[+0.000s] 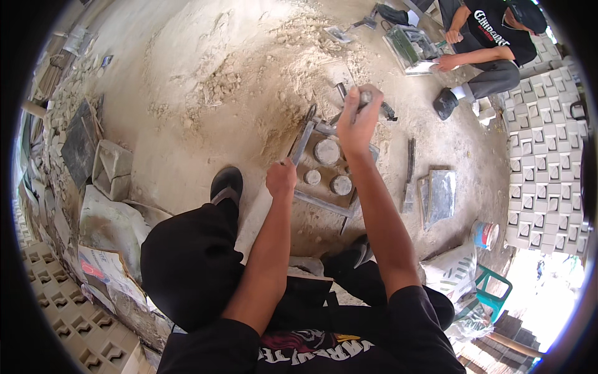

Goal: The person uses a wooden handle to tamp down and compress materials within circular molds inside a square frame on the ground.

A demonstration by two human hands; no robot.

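Observation:
A square metal mould (324, 202) lies on the ground in front of me, with several round grey discs, one large disc (327, 151) among them, set in its sandy face. My left hand (281, 177) is closed round the near end of a flat grey bar (302, 144) along the mould's left side. Above the mould's far right corner, my right hand (360, 121) is wrapped round a grey round-ended handle (365, 97); the rest of that tool is mostly hidden. Dark metal pieces (389, 112) show just beyond this hand.
Loose sandy material (218, 87) spreads over the floor ahead. Dark flat plates (441, 194) and a long bar (410, 168) lie to the right. At the far right a co-worker (492, 37) crouches over another mould (411, 47). Patterned blocks (545, 162) are stacked at right.

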